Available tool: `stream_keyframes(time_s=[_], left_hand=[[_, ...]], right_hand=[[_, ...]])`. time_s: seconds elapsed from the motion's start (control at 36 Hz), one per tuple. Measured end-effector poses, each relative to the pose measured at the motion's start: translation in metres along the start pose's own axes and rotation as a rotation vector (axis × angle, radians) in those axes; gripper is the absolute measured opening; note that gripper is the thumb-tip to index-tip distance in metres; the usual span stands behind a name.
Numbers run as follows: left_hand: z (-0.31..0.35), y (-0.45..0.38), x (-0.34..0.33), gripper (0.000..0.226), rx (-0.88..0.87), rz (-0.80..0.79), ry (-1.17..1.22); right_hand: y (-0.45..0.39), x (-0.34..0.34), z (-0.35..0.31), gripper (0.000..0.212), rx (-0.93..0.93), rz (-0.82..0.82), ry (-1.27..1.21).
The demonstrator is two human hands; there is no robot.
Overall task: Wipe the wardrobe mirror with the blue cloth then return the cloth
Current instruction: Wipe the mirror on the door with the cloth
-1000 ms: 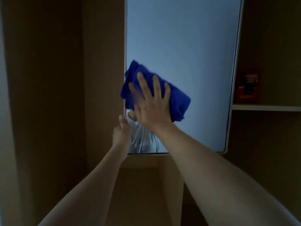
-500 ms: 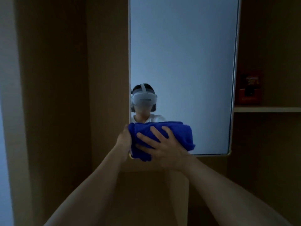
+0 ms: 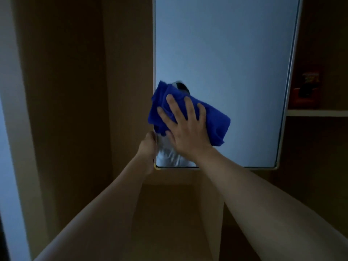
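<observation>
Blue cloth (image 3: pixel 216 121) bunched/folded, long axis diagonal, upper-left to lower-right, flat vs lower-left part of wardrobe mirror (image 3: pixel 226 53). Right hand (image 3: pixel 185 127) open wide, fingers spread & straight, palm pressing cloth onto glass. Left hand (image 3: pixel 147 146) curled round mirror's left edge just below cloth, gripping frame. Red item (image 3: pixel 307 89) on shelf (image 3: pixel 316 112) at right, blurred.

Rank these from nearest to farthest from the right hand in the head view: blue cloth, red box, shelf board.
1. blue cloth, pressed under the right hand on the mirror.
2. shelf board, far right.
3. red box, standing above that board.
</observation>
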State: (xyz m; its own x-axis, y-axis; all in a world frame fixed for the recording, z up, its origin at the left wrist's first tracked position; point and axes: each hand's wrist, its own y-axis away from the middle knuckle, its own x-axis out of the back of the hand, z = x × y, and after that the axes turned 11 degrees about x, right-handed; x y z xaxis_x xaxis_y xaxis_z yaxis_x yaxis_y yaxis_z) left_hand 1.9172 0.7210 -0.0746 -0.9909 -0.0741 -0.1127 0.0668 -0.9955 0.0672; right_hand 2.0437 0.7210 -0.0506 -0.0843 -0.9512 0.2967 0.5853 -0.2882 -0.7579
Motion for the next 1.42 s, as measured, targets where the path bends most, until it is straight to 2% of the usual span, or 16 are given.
stream_keyframes(time_s=[0.08,0.25,0.36,0.5,0.61,0.78,0.97,1.17,1.28,1.42], left_hand=[[0.001,-0.002,0.0,0.04,-0.025,0.105,0.062],[0.0,-0.002,-0.002,0.041,0.05,0.091,0.065],[-0.001,-0.003,-0.003,0.057,0.077,0.11,0.011],[-0.003,-0.008,-0.003,0.062,-0.019,0.156,-0.019],[-0.005,-0.009,-0.003,0.066,-0.105,0.161,-0.072],[-0.011,-0.005,-0.004,0.065,-0.174,0.187,-0.113],[-0.014,-0.011,-0.006,0.062,-0.232,0.192,-0.105],[-0.015,-0.011,-0.009,0.052,-0.246,0.243,-0.084],[-0.014,-0.011,-0.01,0.055,-0.259,0.266,-0.077],[-0.014,-0.012,-0.008,0.056,-0.271,0.276,-0.096]], right_hand=[[0.032,-0.009,-0.023,0.064,0.026,-0.05,-0.023],[0.085,-0.021,-0.054,0.065,0.164,-0.066,-0.115],[0.097,-0.023,-0.048,0.083,0.278,-0.111,-0.054],[0.118,-0.031,-0.026,0.082,0.415,-0.072,0.125],[0.138,-0.043,0.001,0.074,0.433,0.032,0.2],[0.167,-0.049,0.028,0.089,0.379,0.04,0.253],[0.128,-0.057,-0.018,0.068,0.367,0.16,0.182],[0.15,-0.058,0.004,0.053,0.28,0.188,0.221],[0.163,-0.056,0.028,0.058,0.332,0.118,0.255],[0.178,-0.052,0.059,0.081,0.369,0.048,0.232]])
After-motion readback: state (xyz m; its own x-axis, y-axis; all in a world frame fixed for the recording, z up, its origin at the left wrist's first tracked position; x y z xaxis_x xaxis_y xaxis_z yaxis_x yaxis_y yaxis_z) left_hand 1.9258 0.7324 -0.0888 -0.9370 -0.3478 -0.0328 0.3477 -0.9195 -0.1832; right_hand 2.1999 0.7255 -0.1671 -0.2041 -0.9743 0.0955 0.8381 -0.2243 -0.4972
